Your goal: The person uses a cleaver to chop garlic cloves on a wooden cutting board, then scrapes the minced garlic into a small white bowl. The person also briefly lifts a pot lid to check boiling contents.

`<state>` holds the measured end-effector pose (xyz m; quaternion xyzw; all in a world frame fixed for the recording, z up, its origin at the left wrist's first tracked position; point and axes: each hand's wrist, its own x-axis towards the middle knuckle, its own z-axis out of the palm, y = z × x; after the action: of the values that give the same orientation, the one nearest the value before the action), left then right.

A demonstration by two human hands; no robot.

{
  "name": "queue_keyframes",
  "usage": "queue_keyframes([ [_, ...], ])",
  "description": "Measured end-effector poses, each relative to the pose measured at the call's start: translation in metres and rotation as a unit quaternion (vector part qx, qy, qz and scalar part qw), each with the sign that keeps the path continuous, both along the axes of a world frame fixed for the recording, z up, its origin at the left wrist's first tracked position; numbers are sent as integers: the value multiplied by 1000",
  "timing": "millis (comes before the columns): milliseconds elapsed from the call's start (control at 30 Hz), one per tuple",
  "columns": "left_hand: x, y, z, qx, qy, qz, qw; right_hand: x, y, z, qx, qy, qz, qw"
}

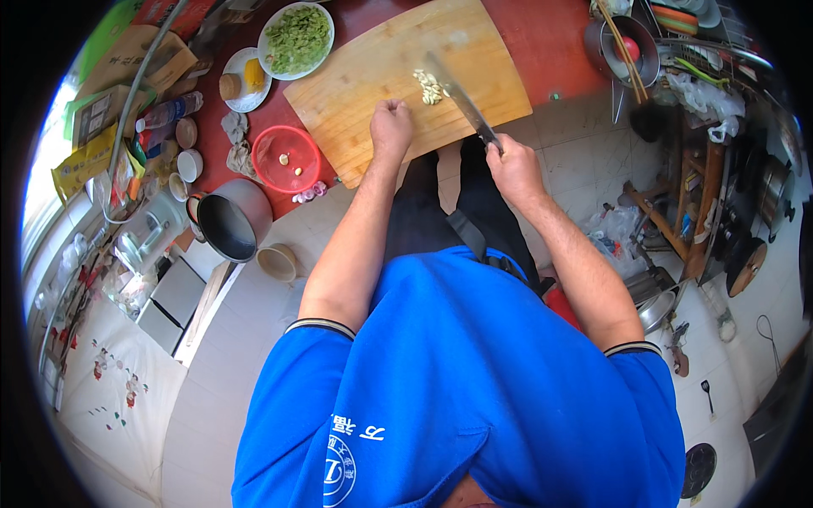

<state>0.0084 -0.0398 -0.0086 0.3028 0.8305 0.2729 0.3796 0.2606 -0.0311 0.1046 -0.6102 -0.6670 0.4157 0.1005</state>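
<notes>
My right hand (513,166) grips the handle of a kitchen knife (462,100). Its broad blade slants up and left over the wooden cutting board (356,95), beside a small pile of chopped garlic (430,87). Curled into a loose fist, my left hand (391,129) is at the board's near part, left of the pile and apart from it. Nothing shows in its fingers. Left of the board, a red plastic basket (286,131) holds a few garlic cloves (284,159). Purplish peeled pieces (310,192) lie by its near rim.
A plate of chopped greens (298,39) overlaps the board's far left corner. Beside it is a plate (259,95) with yellow food (254,76). A deep pot (234,219) stands near left. On the red table's right are a pan (643,47) and chopsticks (621,47).
</notes>
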Motion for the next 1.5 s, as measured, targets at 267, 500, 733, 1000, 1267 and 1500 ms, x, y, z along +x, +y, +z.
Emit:
queue_keyframes([
  [267, 15, 34, 12, 132, 177, -128, 967, 32, 6, -4, -53, -58, -4, 997],
  [500, 13, 69, 8, 107, 178, -255, 944, 38, 8, -11, -57, -65, -9, 996],
  [733, 12, 37, 28, 167, 145, -135, 966, 39, 19, -10, -83, -34, -22, 996],
  [1000, 66, 52, 77, 195, 42, -127, 972, 34, 25, 8, -204, 49, -72, 975],
  [1267, 82, 52, 75, 199, 43, -125, 971, 22, 16, 29, -259, 65, -79, 960],
  [1500, 80, 42, 86, 166, -6, -60, 984, 22, 7, 35, -274, 96, -107, 951],
])
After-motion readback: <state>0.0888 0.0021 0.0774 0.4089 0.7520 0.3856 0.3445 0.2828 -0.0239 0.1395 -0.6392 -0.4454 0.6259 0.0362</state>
